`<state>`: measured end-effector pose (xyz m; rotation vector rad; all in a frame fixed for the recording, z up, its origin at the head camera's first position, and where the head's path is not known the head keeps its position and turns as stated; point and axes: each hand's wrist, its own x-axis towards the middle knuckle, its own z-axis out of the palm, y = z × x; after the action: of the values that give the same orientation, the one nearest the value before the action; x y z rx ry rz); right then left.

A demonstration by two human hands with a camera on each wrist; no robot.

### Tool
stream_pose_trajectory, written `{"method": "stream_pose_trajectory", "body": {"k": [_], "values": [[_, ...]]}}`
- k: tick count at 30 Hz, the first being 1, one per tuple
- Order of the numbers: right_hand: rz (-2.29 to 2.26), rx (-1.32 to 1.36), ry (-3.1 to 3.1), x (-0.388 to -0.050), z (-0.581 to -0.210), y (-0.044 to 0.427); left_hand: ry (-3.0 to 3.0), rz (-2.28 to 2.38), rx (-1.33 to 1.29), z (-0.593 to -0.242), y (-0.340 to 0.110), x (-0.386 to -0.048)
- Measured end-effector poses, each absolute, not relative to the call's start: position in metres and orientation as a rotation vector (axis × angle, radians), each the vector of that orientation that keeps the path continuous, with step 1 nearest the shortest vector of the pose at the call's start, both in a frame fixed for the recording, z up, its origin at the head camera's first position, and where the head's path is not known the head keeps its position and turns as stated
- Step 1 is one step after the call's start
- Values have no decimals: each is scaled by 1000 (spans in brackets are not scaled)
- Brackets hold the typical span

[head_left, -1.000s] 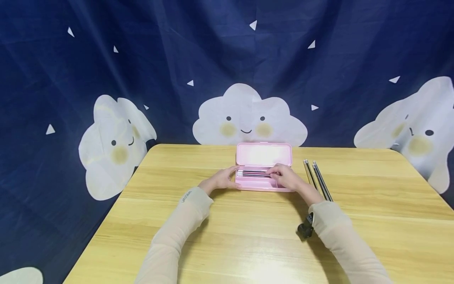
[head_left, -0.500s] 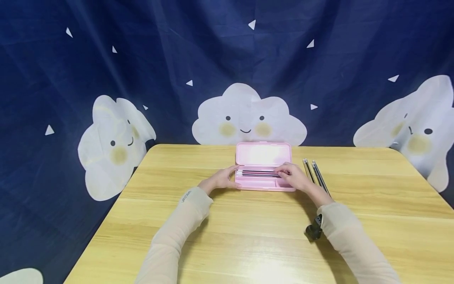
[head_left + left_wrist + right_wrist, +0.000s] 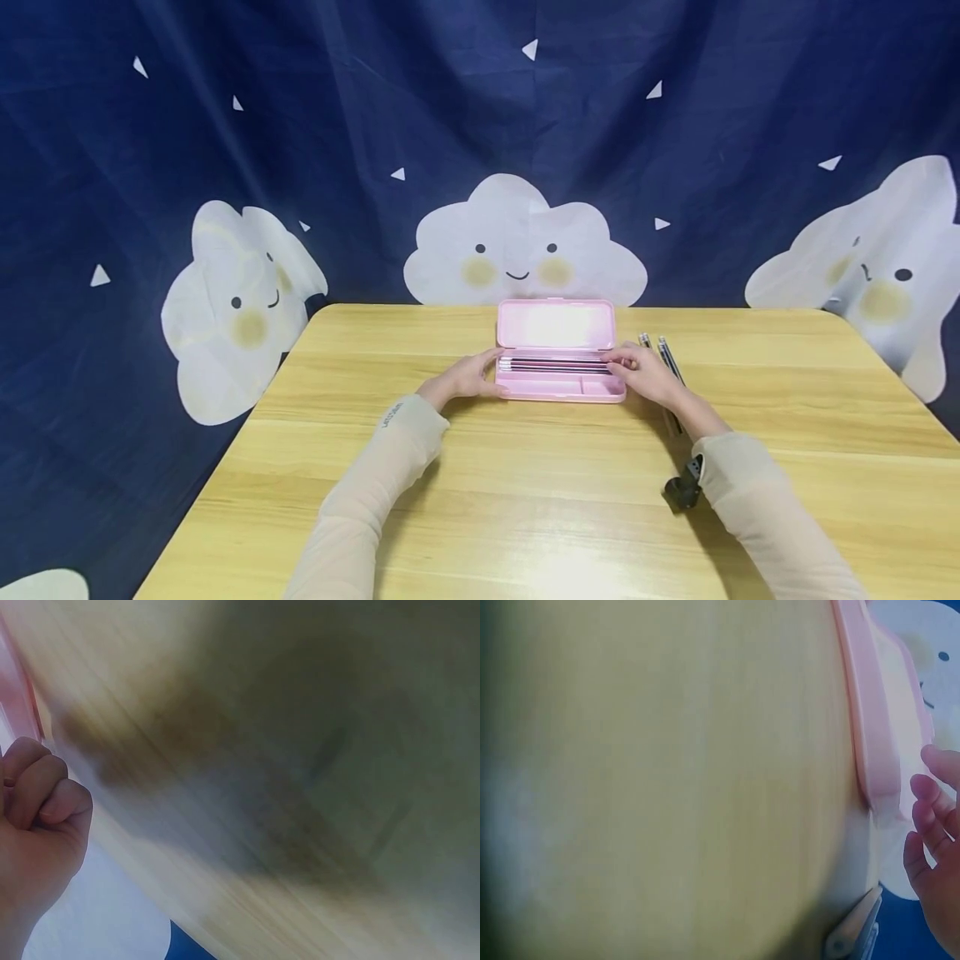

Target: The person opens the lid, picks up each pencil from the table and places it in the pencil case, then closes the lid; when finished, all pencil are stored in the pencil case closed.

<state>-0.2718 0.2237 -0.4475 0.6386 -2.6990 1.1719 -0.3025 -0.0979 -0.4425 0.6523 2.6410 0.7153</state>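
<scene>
A pink pencil case (image 3: 543,394) lies with its lid (image 3: 556,323) raised at the back; several striped pencils (image 3: 551,366) rest in its rear compartment. My left hand (image 3: 467,380) grips the left end of the case, thumb at the front corner and fingers at the back; in the left wrist view the hand (image 3: 45,817) has its fingers bent beside the pink edge. At the right end my right hand (image 3: 643,374) has its fingertips over the pencils' right ends. In the right wrist view its fingers are loosely bent beside the case (image 3: 874,720); whether they touch a pencil is hidden.
More dark pencils (image 3: 670,358) lie on the wooden table (image 3: 525,500) right of the case, partly under my right forearm. A black wrist camera (image 3: 682,490) hangs below the right sleeve. A blue curtain (image 3: 450,83) with clouds stands behind the table.
My right hand has slid to the right along the pencils, from the middle of the case to its right end, uncovering more of them and the small front compartment. The left hand stays put.
</scene>
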Motion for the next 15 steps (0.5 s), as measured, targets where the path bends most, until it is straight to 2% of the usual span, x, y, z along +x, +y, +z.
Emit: {"method": "stream_pose_trajectory", "body": {"k": [15], "values": [[1159, 549, -2689, -265, -454, 254, 2653, 697, 689, -442, -99, -302]]}}
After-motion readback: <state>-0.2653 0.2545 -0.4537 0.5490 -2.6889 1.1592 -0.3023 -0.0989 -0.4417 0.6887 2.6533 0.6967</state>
